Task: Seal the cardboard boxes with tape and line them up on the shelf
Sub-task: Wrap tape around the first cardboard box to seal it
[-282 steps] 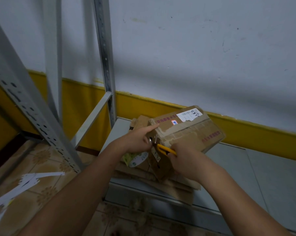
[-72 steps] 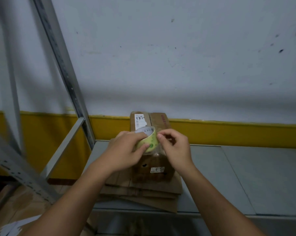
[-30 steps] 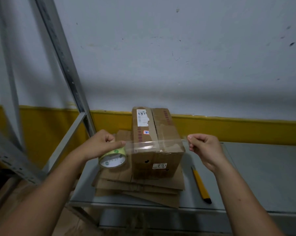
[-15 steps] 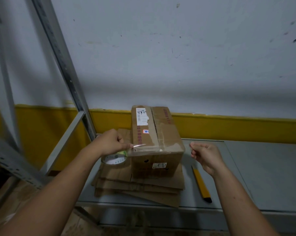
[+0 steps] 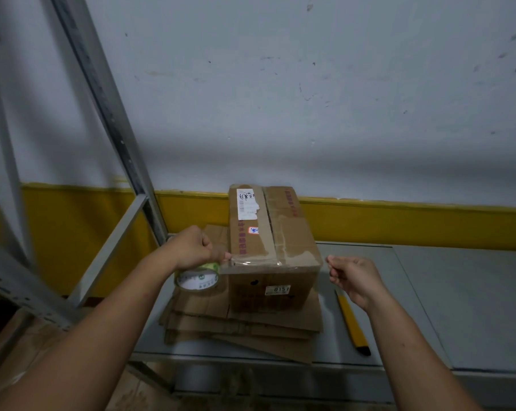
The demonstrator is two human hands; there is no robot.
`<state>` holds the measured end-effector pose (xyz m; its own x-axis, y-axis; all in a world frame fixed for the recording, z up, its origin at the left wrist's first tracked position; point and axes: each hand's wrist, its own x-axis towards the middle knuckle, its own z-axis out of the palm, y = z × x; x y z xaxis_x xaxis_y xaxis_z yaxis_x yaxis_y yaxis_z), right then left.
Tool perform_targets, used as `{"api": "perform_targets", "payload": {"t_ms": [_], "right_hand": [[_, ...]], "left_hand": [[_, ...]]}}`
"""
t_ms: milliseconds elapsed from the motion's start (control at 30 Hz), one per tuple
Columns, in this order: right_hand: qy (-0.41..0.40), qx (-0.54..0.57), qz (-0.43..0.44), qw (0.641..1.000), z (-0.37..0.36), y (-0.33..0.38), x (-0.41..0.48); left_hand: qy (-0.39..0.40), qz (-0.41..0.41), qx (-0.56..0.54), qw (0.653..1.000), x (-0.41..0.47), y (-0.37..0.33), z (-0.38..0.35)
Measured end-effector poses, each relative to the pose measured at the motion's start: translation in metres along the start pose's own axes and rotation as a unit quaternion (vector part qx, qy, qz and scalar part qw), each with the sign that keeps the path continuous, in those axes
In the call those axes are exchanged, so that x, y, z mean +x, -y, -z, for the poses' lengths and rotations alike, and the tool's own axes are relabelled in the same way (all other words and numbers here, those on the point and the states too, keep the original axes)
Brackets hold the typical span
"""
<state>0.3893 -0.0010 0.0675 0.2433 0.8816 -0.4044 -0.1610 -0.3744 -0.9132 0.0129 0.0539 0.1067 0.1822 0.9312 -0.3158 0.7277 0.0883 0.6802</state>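
Observation:
A brown cardboard box (image 5: 276, 232) with a white label stands on a stack of flattened cardboard (image 5: 244, 321) on the grey metal shelf (image 5: 458, 292). A clear tape strip (image 5: 259, 261) lies across the box top near its front edge. My left hand (image 5: 191, 247) grips the tape roll (image 5: 197, 280) at the box's left side, thumb against the top left edge. My right hand (image 5: 354, 277) is just right of the box's front corner, thumb and forefinger pinched on the strip's free end.
A yellow utility knife (image 5: 350, 321) lies on the shelf right of the cardboard stack. A grey perforated upright (image 5: 108, 108) and a diagonal brace rise at the left. The white wall with a yellow band runs behind the shelf.
The tape, stretched in the air between the roll and my right hand a second ago, has come down onto the box top. Both hands have moved closer to the box's sides.

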Motion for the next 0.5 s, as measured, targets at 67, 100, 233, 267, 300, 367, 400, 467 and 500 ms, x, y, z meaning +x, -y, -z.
{"api": "perform_targets", "payload": {"t_ms": [67, 100, 233, 267, 300, 367, 400, 467, 500], "right_hand": [[0.004, 0.002, -0.010, 1.000, -0.001, -0.003, 0.001], [0.004, 0.004, -0.016, 1.000, -0.001, -0.005, 0.001], [0.009, 0.025, -0.039, 0.999, -0.003, -0.012, 0.002], [0.013, 0.034, -0.049, 0.998, -0.003, -0.014, 0.003], [0.018, 0.045, -0.059, 0.997, -0.003, -0.015, 0.003], [0.022, 0.069, -0.081, 0.994, -0.004, -0.018, 0.003], [0.023, 0.083, -0.093, 0.992, -0.004, -0.020, 0.004], [0.026, 0.105, -0.112, 0.988, -0.004, -0.024, 0.005], [0.028, 0.113, -0.117, 0.986, -0.004, -0.026, 0.003]], "left_hand": [[0.011, 0.001, -0.007, 1.000, 0.001, 0.005, -0.001], [0.016, -0.001, -0.011, 1.000, 0.001, 0.008, -0.002], [0.015, -0.008, -0.045, 0.999, -0.001, 0.024, -0.008], [0.019, -0.011, -0.058, 0.998, -0.001, 0.027, -0.011], [0.022, -0.012, -0.068, 0.997, -0.003, 0.029, -0.013], [0.024, -0.011, -0.085, 0.996, -0.004, 0.032, -0.018], [0.024, -0.013, -0.098, 0.995, -0.003, 0.034, -0.022], [0.021, -0.014, -0.118, 0.993, -0.003, 0.035, -0.027], [0.018, -0.013, -0.122, 0.992, -0.003, 0.033, -0.028]]}}
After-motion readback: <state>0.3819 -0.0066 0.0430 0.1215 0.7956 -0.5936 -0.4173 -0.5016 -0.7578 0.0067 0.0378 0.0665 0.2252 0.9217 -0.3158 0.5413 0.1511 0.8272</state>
